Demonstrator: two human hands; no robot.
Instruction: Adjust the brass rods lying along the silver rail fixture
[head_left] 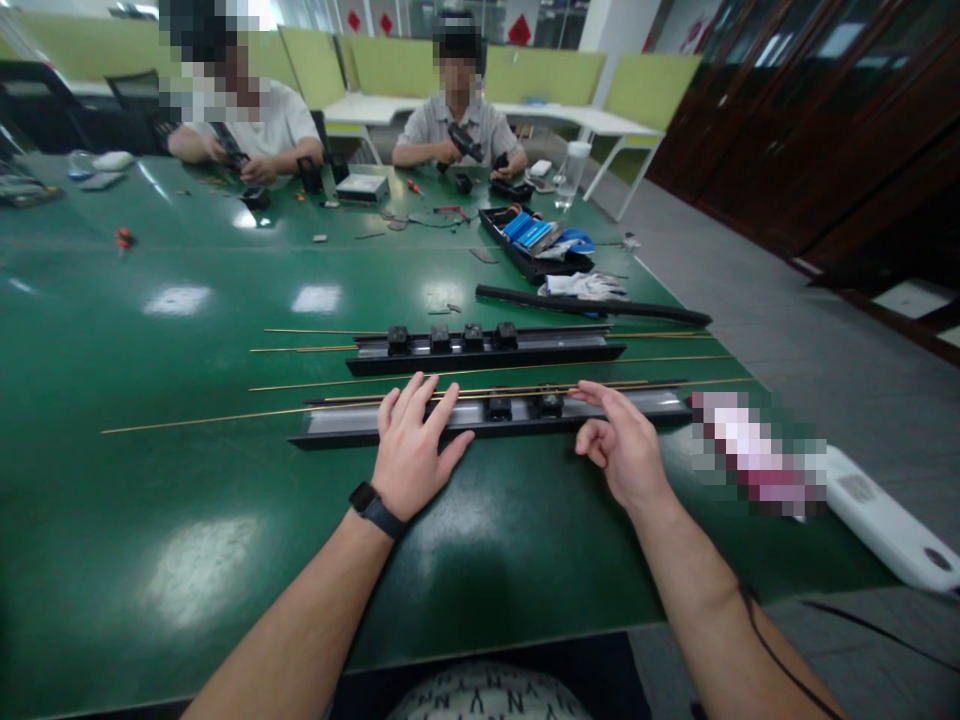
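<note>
My left hand (415, 437) lies with fingers spread across the near black channel rail (352, 437), its fingertips at the thin brass rods (360, 402) along the rail's far side. Over the rail's right half is my right hand (622, 445). Its upper fingers reach out to the rods, the thumb side is curled below, and a gap shows between them. Small black blocks (499, 405) sit in the rail between my hands. Whatever lies under my left hand is hidden. Just beyond, a second black rail (480, 363) carries several similar blocks, with more brass rods beside it.
Farther back are a long black strip (592, 305), white gloves (585, 287) and a black tray (536, 268) with blue items. A white device (889, 520) sits at the right table edge. Two people work across the green table (247, 270), one holding a power drill (466, 143).
</note>
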